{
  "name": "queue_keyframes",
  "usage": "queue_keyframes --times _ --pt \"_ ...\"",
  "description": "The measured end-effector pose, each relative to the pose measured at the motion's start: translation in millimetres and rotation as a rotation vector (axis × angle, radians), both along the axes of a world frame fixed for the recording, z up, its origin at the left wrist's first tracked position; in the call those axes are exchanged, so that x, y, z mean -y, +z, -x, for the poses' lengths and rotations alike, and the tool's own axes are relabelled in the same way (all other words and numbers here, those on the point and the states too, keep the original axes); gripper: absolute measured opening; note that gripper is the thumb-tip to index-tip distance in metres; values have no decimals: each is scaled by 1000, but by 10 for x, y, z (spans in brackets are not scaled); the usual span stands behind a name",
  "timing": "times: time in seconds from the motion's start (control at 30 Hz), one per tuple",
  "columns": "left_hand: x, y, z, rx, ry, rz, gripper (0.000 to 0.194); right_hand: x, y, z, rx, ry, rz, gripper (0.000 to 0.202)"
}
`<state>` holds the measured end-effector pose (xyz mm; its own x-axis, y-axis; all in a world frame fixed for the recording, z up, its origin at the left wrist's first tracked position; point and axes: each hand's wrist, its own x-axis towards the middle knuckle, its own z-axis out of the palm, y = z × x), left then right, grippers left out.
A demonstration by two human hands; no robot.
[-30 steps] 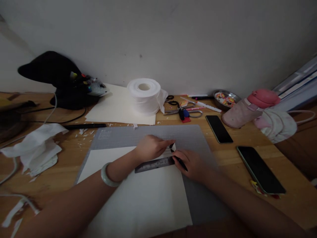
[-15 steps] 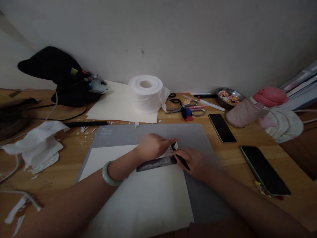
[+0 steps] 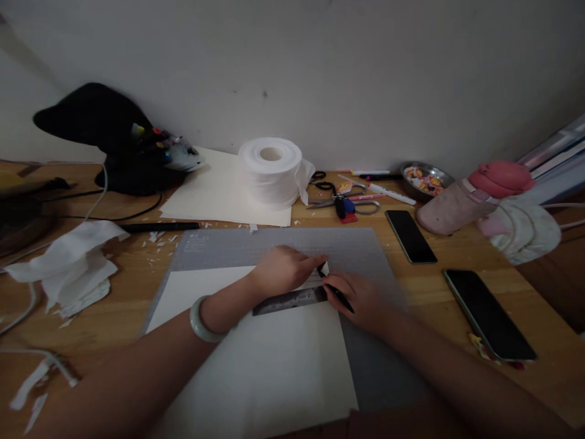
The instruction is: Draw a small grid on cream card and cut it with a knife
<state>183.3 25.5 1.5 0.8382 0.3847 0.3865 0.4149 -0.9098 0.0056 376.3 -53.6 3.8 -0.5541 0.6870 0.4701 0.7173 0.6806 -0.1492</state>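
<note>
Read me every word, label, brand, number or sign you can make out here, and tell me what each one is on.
No text is legible.
Cutting mat: pale print in its far left corner, too small.
Metal ruler: dark markings, too blurred.
White marker: print along its barrel, too small.

Saw paper (image 3: 274,360) on a mat (image 3: 214,250), a ruler (image 3: 290,300) on the paper; behind, a tissue roll (image 3: 269,186) on sheets (image 3: 205,201), scissors (image 3: 323,202) right of it and, in a bowl (image 3: 412,188) farther right, apparently sweets (image 3: 423,180).

Left fingers (image 3: 314,262) near curled right fingers (image 3: 339,283)
</note>
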Motion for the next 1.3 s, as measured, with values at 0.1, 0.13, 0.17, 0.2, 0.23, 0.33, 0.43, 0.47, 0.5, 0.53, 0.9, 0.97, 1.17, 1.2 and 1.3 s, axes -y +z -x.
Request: queue_keyframes --times 0.1,0.13,0.17,0.2,0.23,0.33,0.43,0.47,0.5,0.53,0.9,0.97,1.17,1.2,1.3 --pt "4 8 0 -9 4 7 33 4 12 -2 -13 2 29 11" --pt "5 10 0 -8 4 6 33 4 12 -4 -21 3 31 12" --pt "6 11 1 -6 1 6 33 5 10 -5 -32 3 30 12" --pt "6 11 1 -4 0 5 33 4 6 -7 -42 0 25 12" --pt "6 10 1 -2 -1 5 33 4 1 -9 -50 -5 18 12" --pt "5 8 4 -7 -2 5 33 0 -21 -13 -61 -24 14 12" --pt "3 12 7 -18 -3 12 33 -5 -49 -19 -73 -29 26 12" --pt "2 14 7 -19 -5 14 33 -7 -58 -22 -78 -31 29 13" --pt "2 16 7 -17 -6 14 33 -9 -66 -26 -84 -34 32 13" --pt "2 18 6 -14 -5 13 33 -10 -73 -31 -91 -40 33 14" --pt "8 -19 6 34 6 -10 32 -27 -123 -80 -381 -156 251 13" --pt "8 -12 5 36 6 -24 32 -59 -147 -88 -520 -253 392 13" --pt "3 19 -1 25 -13 -26 32 -134 -193 -96 -722 -371 649 18" --pt "2 19 -2 23 -14 -25 33 -133 -193 -95 -713 -371 641 18" --pt "3 11 -5 34 -18 -33 33 -123 -178 -91 -678 -371 628 16"
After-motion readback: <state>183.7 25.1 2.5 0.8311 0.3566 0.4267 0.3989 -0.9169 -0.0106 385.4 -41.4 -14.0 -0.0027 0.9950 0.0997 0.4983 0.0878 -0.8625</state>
